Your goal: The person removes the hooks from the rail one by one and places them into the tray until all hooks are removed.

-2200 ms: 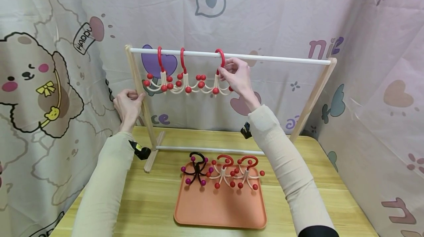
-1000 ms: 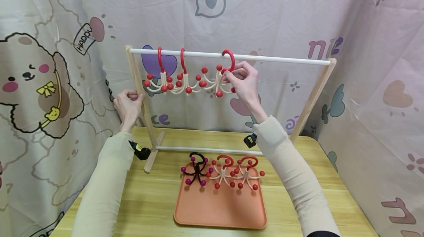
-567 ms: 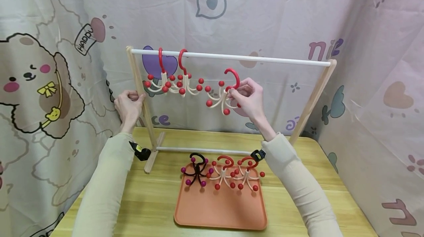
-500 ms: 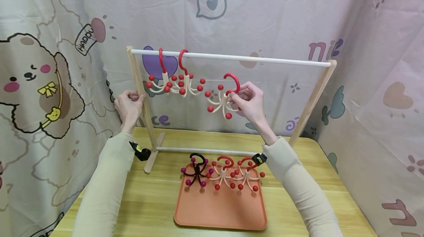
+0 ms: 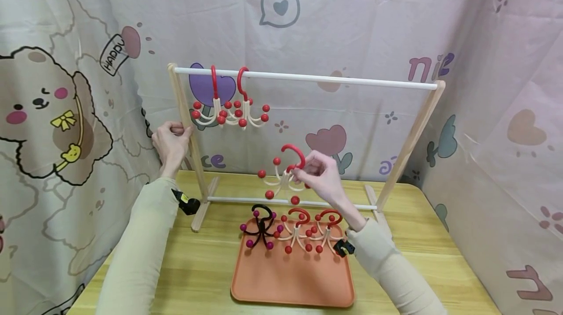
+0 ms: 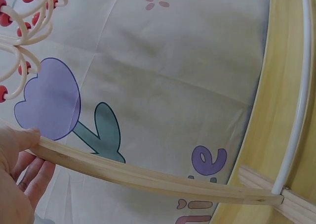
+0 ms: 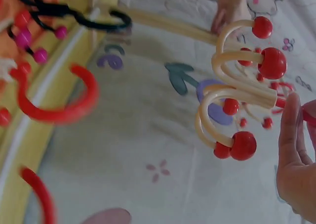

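Backdrop: printed cloth, worktop below.
Left hand: fingers pinching the post.
Rail: two massagers still hung; partway, I judge, with four off.
Tray: three massagers on it.
Right hand: fingers pinching another massager in mid-air, clear of the rail.

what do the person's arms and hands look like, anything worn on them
The left hand and right hand are bare. Long, plain cream sleeves, with a small black device near the end of each, the left one bearing a yellow patch.
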Action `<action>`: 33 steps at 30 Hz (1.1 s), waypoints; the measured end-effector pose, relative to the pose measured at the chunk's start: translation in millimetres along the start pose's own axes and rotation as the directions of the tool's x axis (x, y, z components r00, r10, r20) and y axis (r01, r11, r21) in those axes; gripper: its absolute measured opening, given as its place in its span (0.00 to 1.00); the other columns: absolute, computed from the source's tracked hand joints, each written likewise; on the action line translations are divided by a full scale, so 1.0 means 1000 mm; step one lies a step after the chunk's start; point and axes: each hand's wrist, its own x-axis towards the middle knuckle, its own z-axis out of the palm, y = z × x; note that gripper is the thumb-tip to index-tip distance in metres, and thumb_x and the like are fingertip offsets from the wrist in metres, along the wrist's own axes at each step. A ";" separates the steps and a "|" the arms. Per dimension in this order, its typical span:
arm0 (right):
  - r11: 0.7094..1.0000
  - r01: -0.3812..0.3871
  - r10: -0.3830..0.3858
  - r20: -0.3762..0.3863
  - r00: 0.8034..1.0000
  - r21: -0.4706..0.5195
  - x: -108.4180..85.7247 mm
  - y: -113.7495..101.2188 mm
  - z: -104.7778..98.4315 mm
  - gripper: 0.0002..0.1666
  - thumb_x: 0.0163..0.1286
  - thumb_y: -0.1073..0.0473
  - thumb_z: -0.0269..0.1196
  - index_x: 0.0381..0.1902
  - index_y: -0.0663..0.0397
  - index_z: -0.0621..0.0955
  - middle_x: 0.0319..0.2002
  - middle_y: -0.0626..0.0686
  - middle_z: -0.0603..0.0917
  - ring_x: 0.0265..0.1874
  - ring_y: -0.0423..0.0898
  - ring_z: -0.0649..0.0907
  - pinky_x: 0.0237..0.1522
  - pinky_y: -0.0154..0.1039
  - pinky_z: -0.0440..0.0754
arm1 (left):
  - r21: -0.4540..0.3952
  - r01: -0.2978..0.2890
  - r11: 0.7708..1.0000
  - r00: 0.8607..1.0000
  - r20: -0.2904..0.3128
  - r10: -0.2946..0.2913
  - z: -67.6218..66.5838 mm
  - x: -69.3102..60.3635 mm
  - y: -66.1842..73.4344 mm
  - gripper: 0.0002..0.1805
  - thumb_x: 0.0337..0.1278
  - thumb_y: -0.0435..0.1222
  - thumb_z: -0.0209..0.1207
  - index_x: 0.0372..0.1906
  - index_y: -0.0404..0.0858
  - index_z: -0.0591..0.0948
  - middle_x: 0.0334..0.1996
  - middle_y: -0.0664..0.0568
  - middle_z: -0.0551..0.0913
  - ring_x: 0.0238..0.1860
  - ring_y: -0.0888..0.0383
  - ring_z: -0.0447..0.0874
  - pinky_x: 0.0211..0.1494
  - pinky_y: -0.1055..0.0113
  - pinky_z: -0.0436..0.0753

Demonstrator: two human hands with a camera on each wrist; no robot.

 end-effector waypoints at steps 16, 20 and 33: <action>0.987 -0.143 0.105 0.377 0.920 0.073 -0.063 0.045 0.046 0.05 0.66 0.71 0.64 0.36 0.70 0.78 0.33 0.77 0.84 0.29 0.35 0.87 0.35 0.51 0.89 | 0.005 -0.006 1.000 1.000 0.002 0.006 0.000 -0.002 -0.002 0.18 0.59 0.41 0.68 0.46 0.30 0.84 0.40 0.38 0.85 0.56 0.41 0.76 0.65 0.52 0.67; 0.990 -0.139 0.116 0.433 0.894 0.022 -0.073 0.056 0.056 0.05 0.67 0.69 0.65 0.36 0.67 0.79 0.33 0.72 0.86 0.29 0.40 0.88 0.35 0.41 0.89 | 0.002 -0.012 1.000 1.000 -0.003 0.012 0.000 -0.001 -0.001 0.18 0.59 0.41 0.68 0.46 0.30 0.85 0.42 0.36 0.86 0.56 0.41 0.76 0.66 0.52 0.67; 0.990 -0.135 0.135 0.459 0.878 -0.032 -0.098 0.093 0.076 0.04 0.66 0.68 0.66 0.35 0.66 0.81 0.33 0.68 0.88 0.30 0.45 0.90 0.35 0.34 0.88 | -0.024 -0.019 1.000 1.000 0.008 0.019 0.001 -0.002 -0.002 0.17 0.59 0.39 0.68 0.45 0.29 0.84 0.33 0.46 0.84 0.57 0.41 0.72 0.69 0.53 0.62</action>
